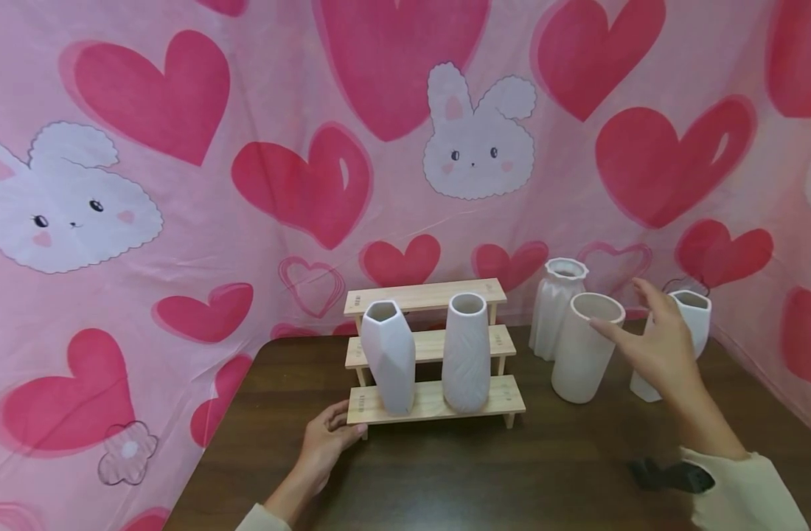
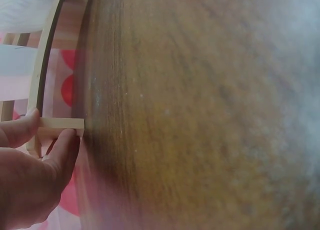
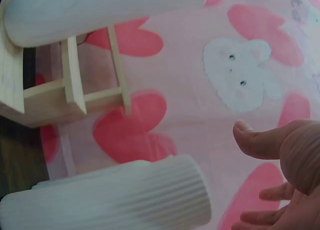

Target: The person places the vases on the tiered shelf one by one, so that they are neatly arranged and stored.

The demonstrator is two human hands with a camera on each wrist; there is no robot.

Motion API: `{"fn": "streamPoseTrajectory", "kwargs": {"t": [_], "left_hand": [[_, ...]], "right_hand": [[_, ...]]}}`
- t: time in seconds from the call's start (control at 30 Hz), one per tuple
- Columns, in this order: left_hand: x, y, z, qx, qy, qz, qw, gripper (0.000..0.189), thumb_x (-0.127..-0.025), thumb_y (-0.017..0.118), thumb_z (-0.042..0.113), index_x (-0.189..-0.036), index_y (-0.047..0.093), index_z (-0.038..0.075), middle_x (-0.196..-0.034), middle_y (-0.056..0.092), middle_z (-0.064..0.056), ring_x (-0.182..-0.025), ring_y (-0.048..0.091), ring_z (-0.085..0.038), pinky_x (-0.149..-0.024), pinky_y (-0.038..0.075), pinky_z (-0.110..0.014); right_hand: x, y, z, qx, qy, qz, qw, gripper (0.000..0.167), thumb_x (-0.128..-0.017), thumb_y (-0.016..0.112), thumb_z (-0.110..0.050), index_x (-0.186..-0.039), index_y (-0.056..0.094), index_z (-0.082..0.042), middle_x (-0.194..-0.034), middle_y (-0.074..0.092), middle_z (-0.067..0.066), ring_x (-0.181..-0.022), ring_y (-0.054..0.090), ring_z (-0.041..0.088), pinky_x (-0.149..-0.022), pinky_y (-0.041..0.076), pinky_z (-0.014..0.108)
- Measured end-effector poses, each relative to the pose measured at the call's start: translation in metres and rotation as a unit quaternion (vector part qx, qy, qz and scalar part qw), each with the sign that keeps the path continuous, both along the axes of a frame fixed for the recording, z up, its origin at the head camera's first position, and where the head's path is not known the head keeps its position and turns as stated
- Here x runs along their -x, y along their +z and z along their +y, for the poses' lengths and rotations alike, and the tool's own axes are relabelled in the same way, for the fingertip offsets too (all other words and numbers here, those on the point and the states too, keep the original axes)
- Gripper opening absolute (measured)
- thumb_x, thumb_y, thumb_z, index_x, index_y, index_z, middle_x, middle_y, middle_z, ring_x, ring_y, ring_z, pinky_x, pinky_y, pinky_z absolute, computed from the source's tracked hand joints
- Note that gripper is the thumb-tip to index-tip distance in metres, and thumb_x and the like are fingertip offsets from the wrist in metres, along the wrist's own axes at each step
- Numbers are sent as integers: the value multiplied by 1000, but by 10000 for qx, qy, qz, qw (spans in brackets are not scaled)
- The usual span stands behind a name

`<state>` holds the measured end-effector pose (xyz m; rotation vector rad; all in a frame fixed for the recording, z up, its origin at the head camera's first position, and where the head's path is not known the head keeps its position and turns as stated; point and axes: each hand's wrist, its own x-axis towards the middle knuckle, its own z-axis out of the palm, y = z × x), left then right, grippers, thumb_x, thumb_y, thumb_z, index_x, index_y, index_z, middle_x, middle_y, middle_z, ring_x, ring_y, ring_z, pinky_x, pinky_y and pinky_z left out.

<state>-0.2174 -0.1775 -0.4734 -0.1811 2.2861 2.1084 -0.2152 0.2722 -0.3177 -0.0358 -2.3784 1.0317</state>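
A three-step wooden stand (image 1: pixel 419 404) carries two white vases on its lowest step: a faceted vase (image 1: pixel 391 354) at left and a leaf-textured vase (image 1: pixel 467 354) beside it. My left hand (image 1: pixel 326 442) grips the lowest step's left end. Seen from the left wrist, the thumb (image 2: pixel 22 130) lies by the board's edge while the fingers touch the short leg (image 2: pixel 62 123). To the right stands a ribbed cylindrical vase (image 1: pixel 583 354), upright and open-topped. My right hand (image 1: pixel 658 346) is beside its rim, thumb and fingers spread; the right wrist view shows nothing between them.
Behind the ribbed vase is a vase with a scalloped rim (image 1: pixel 557 310). Another white angular vase (image 1: pixel 694 321) stands at right, partly hidden by my right hand. A pink cloth (image 1: pixel 200 258) with hearts and rabbits hangs behind the dark wooden table (image 1: pixel 445 479).
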Motion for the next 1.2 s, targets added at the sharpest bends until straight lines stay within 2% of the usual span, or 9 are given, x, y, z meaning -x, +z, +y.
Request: {"fn": "streamPoseTrajectory", "kwargs": {"t": [0.17, 0.37, 0.67, 0.87, 1.2], "left_hand": [[0, -1, 0, -67, 18, 16, 10000, 66, -81, 76, 2, -136, 43, -10, -119, 59, -25, -91, 64, -20, -78, 55, -27], [-1, -2, 1, -139, -9, 89, 9999, 67, -81, 75, 1, -136, 40, -13, -119, 58, -27, -90, 64, -19, -78, 55, -27], [-1, -2, 2, -82, 34, 48, 9999, 65, -81, 76, 1, -136, 43, -11, -117, 60, -24, -87, 64, -19, -77, 55, -27], [-1, -2, 3, -84, 58, 31, 9999, 64, -81, 76, 0, -135, 44, -11, -117, 61, -24, -88, 65, -20, -77, 55, -27], [0, -2, 2, -14, 55, 147, 9999, 66, -81, 76, 1, -135, 42, -12, -117, 60, -25, -89, 64, -19, -76, 55, -25]], "right_hand": [[8, -11, 10, -18, 150, -403, 9991, 98, -82, 76, -33, -149, 17, 6, -140, 29, 40, -125, 30, 58, -96, 26, 74], [16, -25, 15, 319, 361, -760, 9959, 102, -83, 74, -37, -149, 10, 7, -135, 32, 42, -123, 32, 57, -96, 28, 72], [25, -46, 17, 328, 577, -512, 9965, 91, -83, 75, -31, -147, 21, 5, -132, 38, 39, -117, 38, 55, -93, 31, 72], [30, -55, 14, 334, 520, -296, 9977, 78, -84, 75, -30, -141, 31, 1, -124, 46, 32, -109, 45, 49, -90, 35, 69], [36, -62, 10, 446, 240, -121, 9986, 75, -85, 75, -24, -140, 33, 3, -125, 46, 32, -110, 45, 48, -90, 37, 67]]}}
